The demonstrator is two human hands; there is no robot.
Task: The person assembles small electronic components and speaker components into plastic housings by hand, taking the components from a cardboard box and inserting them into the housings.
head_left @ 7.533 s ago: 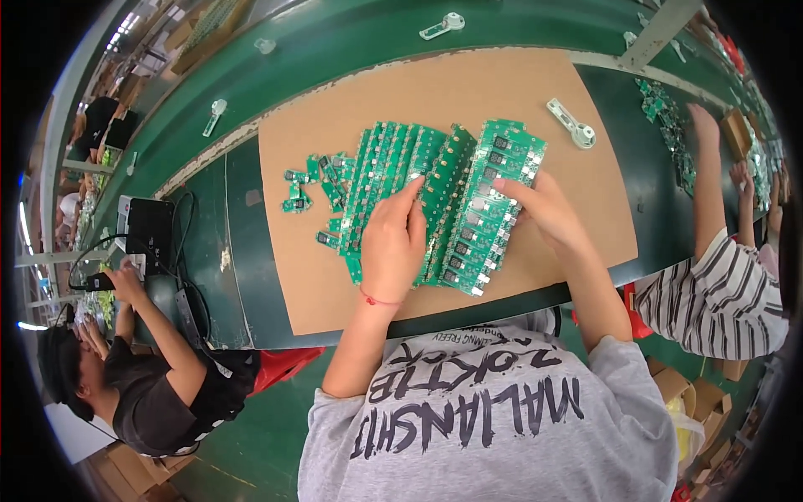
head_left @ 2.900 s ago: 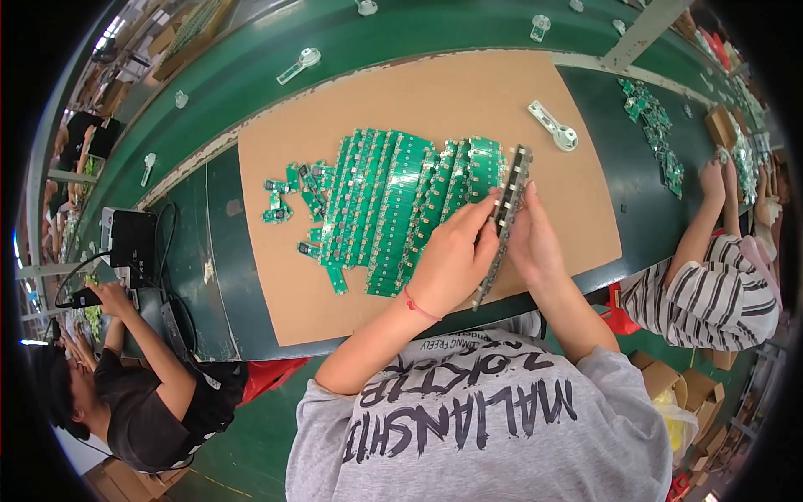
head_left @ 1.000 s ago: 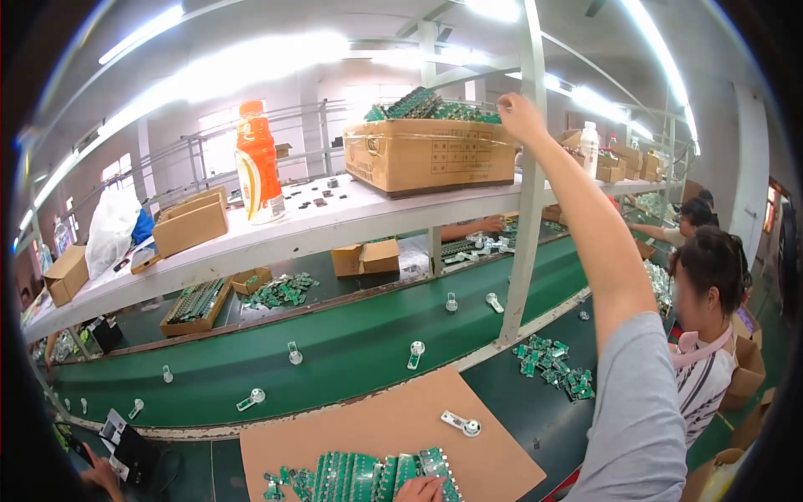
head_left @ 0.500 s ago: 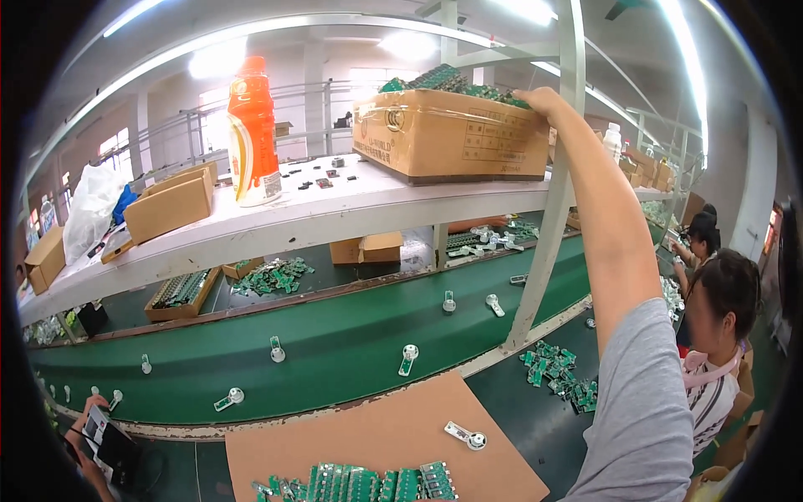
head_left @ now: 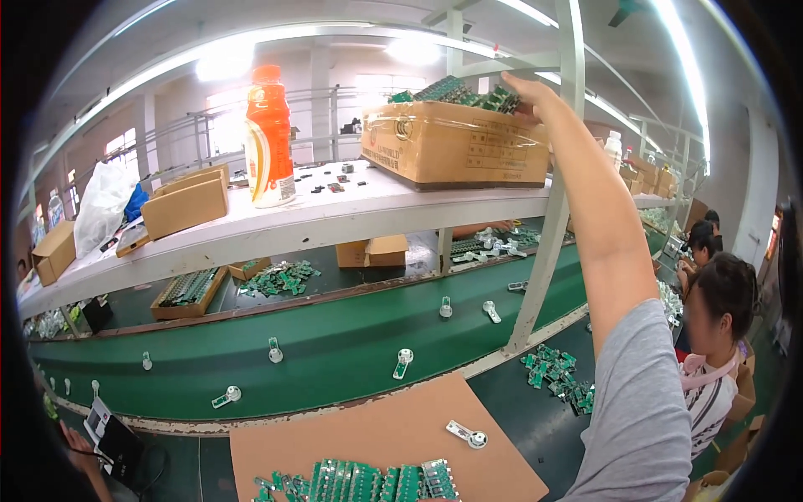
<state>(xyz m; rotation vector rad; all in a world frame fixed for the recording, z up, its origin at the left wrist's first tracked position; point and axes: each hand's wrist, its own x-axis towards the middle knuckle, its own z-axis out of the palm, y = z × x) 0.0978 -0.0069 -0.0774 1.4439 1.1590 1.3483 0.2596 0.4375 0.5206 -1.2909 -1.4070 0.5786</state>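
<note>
My right arm reaches up to a cardboard box (head_left: 456,146) on the white shelf, heaped with green circuit boards (head_left: 443,88). At the box's right rim, my right hand (head_left: 533,96) closes on a green circuit board panel (head_left: 502,100) that stands tilted; part of the grip is hidden by the hand itself. My left hand is out of view. Low in front, a row of green board panels (head_left: 360,481) lies on a brown cardboard sheet (head_left: 335,435). A white round-headed part with a handle (head_left: 467,434) lies on that sheet.
An orange bottle (head_left: 268,138) and a small open carton (head_left: 186,205) stand on the shelf (head_left: 335,222). A post (head_left: 548,201) rises beside my arm. Spaced white parts lie on the green conveyor belt (head_left: 335,335). A co-worker (head_left: 719,335) sits at right; another person's hand (head_left: 79,452) shows lower left.
My right hand has shifted slightly left over the box, and the board panel beside it now stands higher and tilted. The view has shifted a little, and belt parts have moved slightly left.
</note>
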